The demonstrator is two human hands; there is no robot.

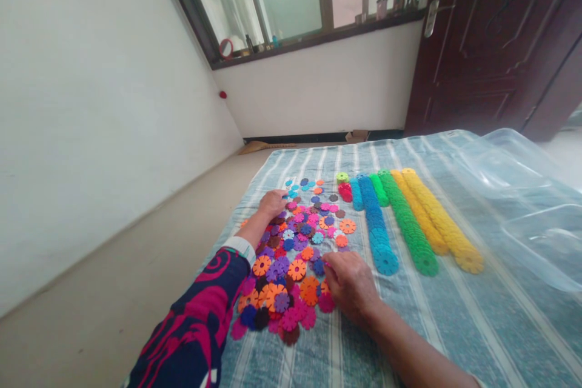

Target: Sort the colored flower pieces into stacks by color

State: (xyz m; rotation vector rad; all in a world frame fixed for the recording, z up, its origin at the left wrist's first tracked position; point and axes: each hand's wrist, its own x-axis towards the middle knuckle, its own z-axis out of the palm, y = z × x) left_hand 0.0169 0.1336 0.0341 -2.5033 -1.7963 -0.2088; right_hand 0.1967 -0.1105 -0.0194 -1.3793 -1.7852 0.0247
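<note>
A loose pile of flat snowflake-shaped plastic discs [295, 248] in orange, purple, pink, brown and blue lies on a striped blue-green cloth [409, 315]. My left hand [271, 203] reaches to the pile's far side, fingers curled down onto light-blue discs; what it holds is hidden. My right hand [350, 285] rests at the pile's near right edge, fingers bent onto pink and orange discs. To the right lie sorted rows of discs: blue [375, 224], green [407, 224] and yellow [439, 221], with short red [345, 191] and light-green stacks.
A clear plastic tub [541, 218] and its lid sit on the cloth at the right. Bare floor runs along the left beside a white wall. A dark wooden door [495, 42] and a window sill with small items stand at the back.
</note>
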